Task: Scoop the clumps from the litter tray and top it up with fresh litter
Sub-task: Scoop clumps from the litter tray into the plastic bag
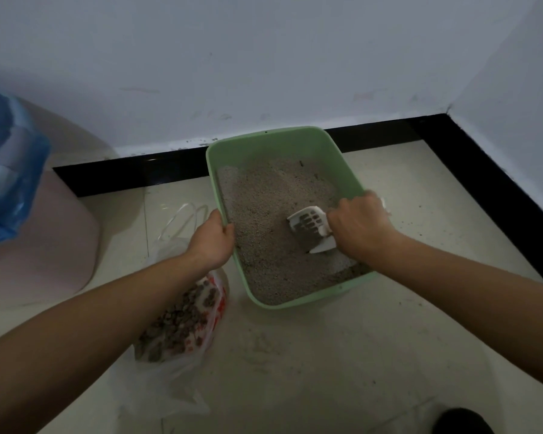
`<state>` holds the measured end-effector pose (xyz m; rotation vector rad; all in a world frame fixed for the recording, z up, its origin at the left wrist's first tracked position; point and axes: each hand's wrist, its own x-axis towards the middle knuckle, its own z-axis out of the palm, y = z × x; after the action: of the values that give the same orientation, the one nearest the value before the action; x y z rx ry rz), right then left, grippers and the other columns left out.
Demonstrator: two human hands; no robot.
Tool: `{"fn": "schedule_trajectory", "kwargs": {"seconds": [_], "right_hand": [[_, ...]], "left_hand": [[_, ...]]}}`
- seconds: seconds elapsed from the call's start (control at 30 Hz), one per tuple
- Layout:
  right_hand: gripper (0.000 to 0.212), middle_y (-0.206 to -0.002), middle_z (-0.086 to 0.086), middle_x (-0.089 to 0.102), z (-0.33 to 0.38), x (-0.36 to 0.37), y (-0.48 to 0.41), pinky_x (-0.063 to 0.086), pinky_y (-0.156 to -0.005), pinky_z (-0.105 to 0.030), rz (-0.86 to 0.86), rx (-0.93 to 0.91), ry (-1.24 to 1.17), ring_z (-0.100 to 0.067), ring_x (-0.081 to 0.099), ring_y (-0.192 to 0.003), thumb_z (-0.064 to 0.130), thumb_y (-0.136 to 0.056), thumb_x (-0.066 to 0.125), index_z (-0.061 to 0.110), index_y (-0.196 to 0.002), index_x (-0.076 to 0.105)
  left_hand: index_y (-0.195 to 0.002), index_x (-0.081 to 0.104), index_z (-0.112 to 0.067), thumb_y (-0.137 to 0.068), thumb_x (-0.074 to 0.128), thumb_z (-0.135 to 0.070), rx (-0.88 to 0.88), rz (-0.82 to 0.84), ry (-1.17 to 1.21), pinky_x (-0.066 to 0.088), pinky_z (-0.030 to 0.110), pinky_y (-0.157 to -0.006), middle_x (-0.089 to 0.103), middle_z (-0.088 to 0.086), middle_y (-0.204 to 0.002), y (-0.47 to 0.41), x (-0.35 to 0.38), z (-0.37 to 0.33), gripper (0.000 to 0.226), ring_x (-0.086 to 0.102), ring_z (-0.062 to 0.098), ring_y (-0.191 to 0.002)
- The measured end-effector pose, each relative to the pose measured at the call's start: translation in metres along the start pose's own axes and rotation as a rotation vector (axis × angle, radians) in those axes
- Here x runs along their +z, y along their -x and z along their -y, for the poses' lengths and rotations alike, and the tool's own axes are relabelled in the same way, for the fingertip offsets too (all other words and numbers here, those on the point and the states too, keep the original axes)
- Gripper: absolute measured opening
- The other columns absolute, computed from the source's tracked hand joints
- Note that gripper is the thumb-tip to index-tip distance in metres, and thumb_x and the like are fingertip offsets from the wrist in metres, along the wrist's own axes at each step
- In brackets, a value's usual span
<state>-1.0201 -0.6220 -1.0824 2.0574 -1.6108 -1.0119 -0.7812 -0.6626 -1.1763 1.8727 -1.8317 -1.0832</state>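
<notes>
A pale green litter tray (265,142) stands on the tiled floor near the wall, filled with grey-brown litter (264,220). My left hand (212,238) grips the tray's left rim, thumb inside. My right hand (359,225) holds the handle of a white slotted scoop (311,228), whose blade lies in the litter by the right wall with litter in it. To the left of the tray, under my left forearm, lies a clear plastic bag (185,327) with red print, holding dark clumps.
A pink rounded object (44,233) with a blue plastic bag (3,183) on it stands at the left. Black skirting (132,175) runs along the white walls into a corner at the right. A dark shape (461,422) shows at the bottom right.
</notes>
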Motion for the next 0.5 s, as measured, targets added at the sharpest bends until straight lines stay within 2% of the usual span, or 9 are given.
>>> {"fn": "schedule_trajectory", "kwargs": {"seconds": [0.1, 0.2, 0.27, 0.33, 0.4, 0.5], "right_hand": [[0.028, -0.075, 0.002, 0.06, -0.011, 0.008, -0.008, 0.044, -0.069, -0.03, -0.031, 0.02, 0.084, -0.013, 0.052, -0.062, 0.048, -0.086, 0.064, 0.022, -0.097, 0.064], [0.027, -0.074, 0.004, 0.062, -0.024, 0.004, -0.009, 0.041, -0.07, -0.03, -0.089, -0.022, 0.128, -0.013, 0.055, -0.064, 0.046, -0.084, 0.068, 0.025, -0.099, 0.063], [0.023, -0.07, 0.007, 0.062, -0.036, -0.006, -0.003, 0.038, -0.07, -0.03, -0.088, -0.085, 0.136, -0.01, 0.054, -0.062, 0.048, -0.083, 0.068, 0.028, -0.094, 0.062], [0.028, -0.062, 0.01, 0.059, -0.048, -0.012, 0.002, 0.035, -0.069, -0.029, -0.071, -0.108, 0.158, -0.006, 0.052, -0.057, 0.052, -0.083, 0.067, 0.026, -0.077, 0.057], [0.037, -0.058, 0.011, 0.056, -0.052, -0.01, 0.003, 0.035, -0.069, -0.029, -0.078, -0.129, 0.196, -0.005, 0.05, -0.054, 0.052, -0.084, 0.065, 0.023, -0.067, 0.051], [0.033, -0.059, 0.01, 0.055, -0.047, 0.013, 0.002, 0.035, -0.067, -0.028, -0.035, -0.158, 0.2, -0.006, 0.05, -0.056, 0.046, -0.088, 0.06, 0.024, -0.066, 0.05]], "left_hand": [[-0.103, 0.043, -0.009, -0.102, 0.041, -0.025, 0.002, 0.0, 0.01, 0.036, 0.031, -0.061, 0.052, 0.006, -0.077, 0.0, 0.0, 0.0, 0.016, 0.053, 0.024, -0.072], [-0.101, 0.042, -0.008, -0.102, 0.041, -0.024, 0.008, -0.007, 0.014, 0.034, 0.031, -0.055, 0.048, 0.004, -0.07, -0.001, 0.003, 0.001, 0.017, 0.05, 0.02, -0.064], [-0.098, 0.04, -0.007, -0.102, 0.041, -0.023, 0.018, -0.017, 0.022, 0.032, 0.031, -0.052, 0.046, 0.005, -0.068, -0.001, 0.004, 0.002, 0.016, 0.047, 0.018, -0.06], [-0.098, 0.04, -0.007, -0.103, 0.04, -0.023, 0.034, -0.037, 0.024, 0.035, 0.032, -0.052, 0.047, 0.006, -0.069, 0.0, 0.006, 0.002, 0.016, 0.049, 0.021, -0.062], [-0.103, 0.041, -0.007, -0.103, 0.038, -0.023, 0.037, -0.069, 0.027, 0.044, 0.037, -0.06, 0.053, 0.009, -0.076, 0.003, 0.009, 0.0, 0.016, 0.055, 0.027, -0.07], [-0.109, 0.04, -0.009, -0.103, 0.035, -0.022, 0.03, -0.131, 0.025, 0.05, 0.041, -0.067, 0.057, 0.008, -0.081, 0.009, 0.015, -0.004, 0.016, 0.059, 0.029, -0.075]]}}
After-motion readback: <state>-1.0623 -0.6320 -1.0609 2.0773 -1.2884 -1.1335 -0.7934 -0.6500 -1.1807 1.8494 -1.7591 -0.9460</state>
